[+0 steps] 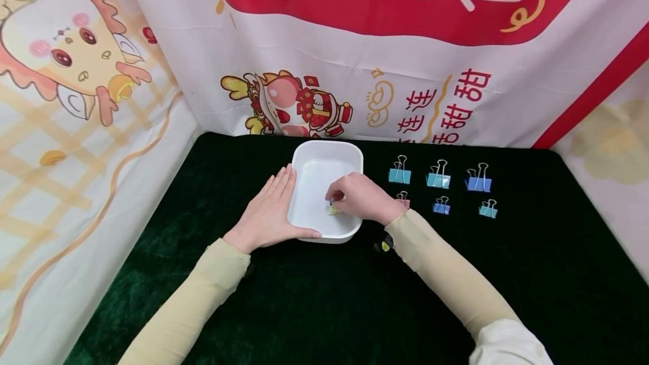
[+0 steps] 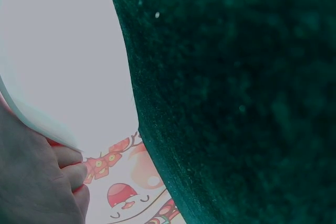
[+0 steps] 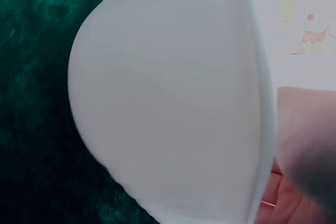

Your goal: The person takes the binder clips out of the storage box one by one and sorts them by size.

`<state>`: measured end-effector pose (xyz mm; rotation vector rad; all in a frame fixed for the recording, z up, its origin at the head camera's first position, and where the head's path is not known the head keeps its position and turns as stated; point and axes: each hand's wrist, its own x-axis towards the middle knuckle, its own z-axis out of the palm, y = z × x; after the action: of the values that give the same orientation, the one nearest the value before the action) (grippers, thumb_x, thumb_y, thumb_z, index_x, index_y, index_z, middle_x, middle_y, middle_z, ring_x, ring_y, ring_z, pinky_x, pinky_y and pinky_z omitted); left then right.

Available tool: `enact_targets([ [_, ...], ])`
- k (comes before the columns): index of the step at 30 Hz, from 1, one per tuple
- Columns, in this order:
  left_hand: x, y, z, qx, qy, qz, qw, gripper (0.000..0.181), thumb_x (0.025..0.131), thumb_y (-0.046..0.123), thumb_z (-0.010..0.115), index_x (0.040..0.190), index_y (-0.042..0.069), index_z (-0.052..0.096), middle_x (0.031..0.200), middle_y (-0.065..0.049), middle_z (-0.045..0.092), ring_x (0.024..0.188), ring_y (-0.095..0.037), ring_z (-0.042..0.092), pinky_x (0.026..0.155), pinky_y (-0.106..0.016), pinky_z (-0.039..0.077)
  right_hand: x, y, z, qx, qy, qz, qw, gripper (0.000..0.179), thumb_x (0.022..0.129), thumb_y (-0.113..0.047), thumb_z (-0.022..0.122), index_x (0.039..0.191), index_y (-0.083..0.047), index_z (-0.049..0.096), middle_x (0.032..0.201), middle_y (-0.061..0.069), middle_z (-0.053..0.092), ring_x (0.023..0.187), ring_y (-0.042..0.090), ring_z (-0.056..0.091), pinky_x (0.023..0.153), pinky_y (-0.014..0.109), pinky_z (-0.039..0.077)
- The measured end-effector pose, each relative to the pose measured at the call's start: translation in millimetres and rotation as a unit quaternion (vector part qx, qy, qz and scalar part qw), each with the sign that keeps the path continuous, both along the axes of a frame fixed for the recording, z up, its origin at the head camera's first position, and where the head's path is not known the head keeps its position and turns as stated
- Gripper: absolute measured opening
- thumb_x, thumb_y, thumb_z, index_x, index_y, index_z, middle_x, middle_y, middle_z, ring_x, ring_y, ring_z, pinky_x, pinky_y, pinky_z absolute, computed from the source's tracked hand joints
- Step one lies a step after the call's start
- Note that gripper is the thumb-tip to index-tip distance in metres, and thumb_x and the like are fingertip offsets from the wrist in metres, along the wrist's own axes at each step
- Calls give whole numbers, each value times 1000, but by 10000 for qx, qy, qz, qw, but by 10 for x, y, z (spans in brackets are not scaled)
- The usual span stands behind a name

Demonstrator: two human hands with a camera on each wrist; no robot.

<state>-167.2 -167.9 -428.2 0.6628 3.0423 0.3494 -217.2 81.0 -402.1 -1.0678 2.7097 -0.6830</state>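
Note:
A white rectangular box stands on the dark green cloth. My left hand rests against its left side, fingers straight and thumb over the near rim. Inside the box, the curled fingers of my right hand pinch a small yellow clip, largely hidden by the fingers and low over the box floor. In the left wrist view, the hand lies along the box wall. The right wrist view shows the box's outer wall, with part of the hand beyond its rim.
Right of the box, binder clips stand in two rows. The far row has two teal clips and a blue clip; the near row has a pink clip partly behind my wrist, a small blue clip and a small teal clip. Printed cloth hangs behind.

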Motion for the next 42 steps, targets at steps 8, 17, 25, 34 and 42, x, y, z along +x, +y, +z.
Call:
enact_targets([
  [8,-11,3,1,26,-35,-28,10000,142,67,97,51,163,5,3,170,-8,-2,154,-21,-1,123,-40,4,0,-32,14,426,-148,-260,9986,18,86,-13,80,103,-13,81,96,-3,74,85,9,65,76,28,58],
  [17,-13,7,-13,28,-68,-14,10000,141,68,97,51,163,5,3,170,-7,-2,154,-20,-2,123,-40,3,31,-115,-75,975,216,-68,9950,5,86,-16,80,91,-19,81,76,-11,66,75,11,58,72,26,52],
  [25,-14,7,-14,13,-22,-25,10000,141,67,98,50,163,6,2,170,-8,-2,154,-20,-2,123,-40,3,29,-172,-98,1082,181,32,9940,6,83,-17,80,84,-22,79,71,-13,62,73,11,57,69,27,51],
  [34,-6,10,-12,24,-86,-6,10000,142,67,100,47,163,7,1,170,-8,-1,154,-20,-2,123,-40,3,16,-182,-111,1081,150,187,9939,4,81,-21,80,85,-22,79,70,-14,62,72,11,58,70,26,51],
  [42,-1,12,4,-16,-63,2,10000,141,67,99,47,163,6,1,170,-8,-1,154,-20,-1,123,-40,5,49,-79,36,407,339,127,9985,9,80,-21,83,88,-20,79,77,-12,67,72,6,60,69,22,53],
])
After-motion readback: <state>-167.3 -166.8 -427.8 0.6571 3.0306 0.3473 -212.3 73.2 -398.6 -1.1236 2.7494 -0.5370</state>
